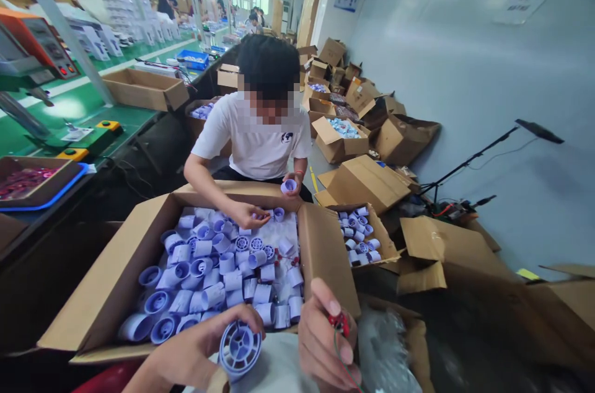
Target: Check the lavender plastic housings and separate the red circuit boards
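Two bare hands work at the bottom edge. The left hand (195, 349) is closed around a round pale-blue plastic housing (239, 346), its open spoked face toward the camera. The right hand (325, 337) pinches a small red component (338, 320) trailing red and green wires. Done well, this likely means holding the housing steady and keeping the wires untangled. Just ahead, a large cardboard box (325, 256) holds many similar housings; a co-worker (255, 132) reaches in. A smaller box (385, 247) beside it holds more.
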`<action>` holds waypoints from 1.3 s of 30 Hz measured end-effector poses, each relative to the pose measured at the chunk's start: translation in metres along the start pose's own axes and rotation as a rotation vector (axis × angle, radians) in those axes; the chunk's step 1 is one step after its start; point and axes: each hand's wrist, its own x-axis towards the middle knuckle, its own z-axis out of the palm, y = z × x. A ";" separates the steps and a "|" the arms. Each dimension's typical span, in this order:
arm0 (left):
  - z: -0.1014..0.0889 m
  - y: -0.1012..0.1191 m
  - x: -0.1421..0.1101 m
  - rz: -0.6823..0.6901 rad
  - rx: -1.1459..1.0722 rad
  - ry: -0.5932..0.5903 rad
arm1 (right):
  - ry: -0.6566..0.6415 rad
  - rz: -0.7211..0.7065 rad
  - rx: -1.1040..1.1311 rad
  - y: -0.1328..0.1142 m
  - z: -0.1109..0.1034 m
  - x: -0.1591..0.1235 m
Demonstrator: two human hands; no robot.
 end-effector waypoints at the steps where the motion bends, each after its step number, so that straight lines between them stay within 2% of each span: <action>1: 0.001 0.001 0.000 0.006 0.007 0.001 | -0.015 0.006 -0.026 -0.004 0.003 0.000; 6: 0.000 0.005 0.002 -0.005 0.048 0.014 | -0.184 -0.098 0.037 -0.014 0.019 0.010; 8: -0.001 0.007 0.003 -0.029 0.064 -0.003 | -0.197 -0.063 0.055 -0.016 0.022 0.011; 11: -0.002 0.012 0.004 -0.037 0.091 -0.024 | -0.150 0.005 0.094 -0.011 0.023 0.014; 12: -0.001 0.013 0.004 -0.034 0.102 -0.024 | -0.167 -0.028 0.132 -0.007 0.022 0.017; 15: 0.000 0.017 0.004 -0.040 0.138 -0.015 | -0.362 -0.288 0.310 0.010 0.021 0.030; 17: 0.000 0.018 0.003 -0.038 0.147 -0.012 | -0.441 -0.400 0.387 0.018 0.023 0.038; 21: -0.002 0.013 0.002 -0.001 0.133 -0.030 | -0.326 -0.382 0.382 0.019 0.030 0.042; 28: -0.001 0.016 0.002 0.000 0.119 -0.017 | -0.172 -0.332 0.274 0.020 0.031 0.030; 30: 0.001 0.021 0.002 -0.007 0.142 -0.009 | -0.074 -0.272 0.241 0.021 0.032 0.024; 35: 0.007 0.027 0.003 0.006 0.166 0.062 | 0.268 0.031 0.101 0.015 0.039 0.010; 37: 0.009 0.028 0.003 0.026 0.160 0.078 | 0.307 0.092 0.075 0.014 0.040 0.009; 39: 0.010 0.029 0.002 0.051 0.173 0.089 | 0.274 0.061 0.059 0.015 0.041 0.010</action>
